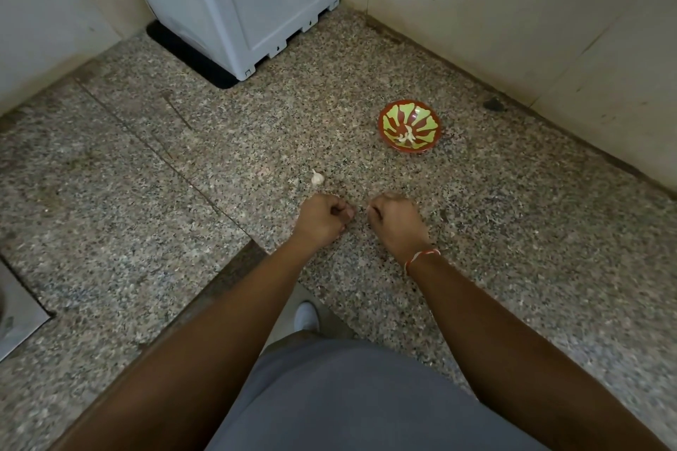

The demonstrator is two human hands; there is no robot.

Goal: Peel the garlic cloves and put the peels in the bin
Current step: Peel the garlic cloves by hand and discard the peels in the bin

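Observation:
A small garlic piece (pixel 317 178) with pale skin lies on the speckled granite counter (pixel 183 165). Just in front of it my left hand (pixel 322 218) is curled into a fist, thumb against the fingers, knuckles up. My right hand (pixel 397 221), with a red-and-white thread on its wrist, is curled the same way a short gap to the right. Nothing shows inside either fist. Further back and to the right stands a red and green bowl (pixel 409 126) with a few pale garlic pieces (pixel 406 137) in its bottom. No bin is in view.
A white plastic appliance (pixel 234 0) on a black mat fills the back corner. Cream walls (pixel 513 29) close off the counter at the back and right. A steel sink edge (pixel 18 311) shows at the left. The counter's front edge runs below my forearms.

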